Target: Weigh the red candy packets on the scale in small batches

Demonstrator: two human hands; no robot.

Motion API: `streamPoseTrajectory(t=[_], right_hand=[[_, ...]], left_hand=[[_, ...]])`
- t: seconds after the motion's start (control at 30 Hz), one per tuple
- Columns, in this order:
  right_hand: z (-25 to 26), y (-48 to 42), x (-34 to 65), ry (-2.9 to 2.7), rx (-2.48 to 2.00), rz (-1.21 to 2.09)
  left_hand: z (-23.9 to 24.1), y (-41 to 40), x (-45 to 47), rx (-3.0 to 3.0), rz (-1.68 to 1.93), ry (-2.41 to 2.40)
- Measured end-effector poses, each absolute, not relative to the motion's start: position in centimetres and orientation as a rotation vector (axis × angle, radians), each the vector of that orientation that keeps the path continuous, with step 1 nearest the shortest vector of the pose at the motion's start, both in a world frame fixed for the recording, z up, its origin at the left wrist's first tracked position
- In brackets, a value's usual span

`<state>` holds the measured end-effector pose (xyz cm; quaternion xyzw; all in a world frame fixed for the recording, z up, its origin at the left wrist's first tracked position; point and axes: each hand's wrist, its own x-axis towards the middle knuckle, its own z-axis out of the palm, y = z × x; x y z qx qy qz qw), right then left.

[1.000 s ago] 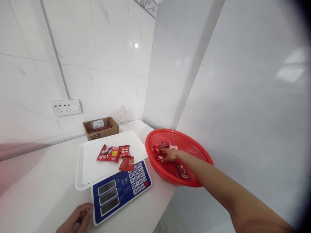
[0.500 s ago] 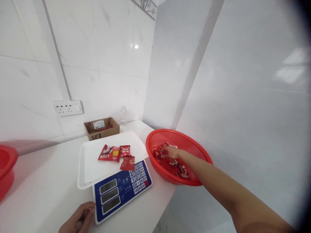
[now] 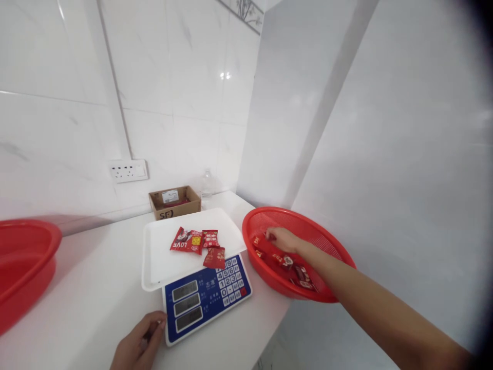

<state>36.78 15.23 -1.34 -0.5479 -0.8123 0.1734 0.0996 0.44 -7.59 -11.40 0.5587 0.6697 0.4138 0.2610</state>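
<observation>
My right hand reaches into a red mesh basket, its fingers curled closed among small red snack packets. Whatever is between those fingertips is hidden. Beside the lower left corner of a blue-and-white digital scale, my left hand rests with bent fingers, fingertips at the scale's edge and nothing visible in them. On the scale's white tray lie a larger red packet marked LOVE and two smaller red packets, close together.
A cardboard box stands behind the tray, with a clear plastic bottle beside it. Another red basin sits at the left edge. The white table meets tiled walls; a socket panel is on the wall.
The view has turned slightly left, so things appear further right. Within the basket, my right hand's fingers have drawn together and lifted a little. My left hand stays by the scale.
</observation>
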Motion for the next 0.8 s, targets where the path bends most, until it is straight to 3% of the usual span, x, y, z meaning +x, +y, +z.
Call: streamPoseTrajectory(t=[0.23,0.43,0.8], right_hand=[[4.2,11.7,28.5,-2.488,-1.065,0.632],[4.4,9.0,21.9,-2.782,-0.653,0.446],[1.6,7.4,22.4,-2.874,-0.729,0.397]], left_hand=[[-10.8,-8.0,1.1,1.585,1.096,1.854],[-10.3,-8.2,1.3,1.59,1.128,1.852],[-9.9,-8.2,1.5,1.593,1.088,1.829]])
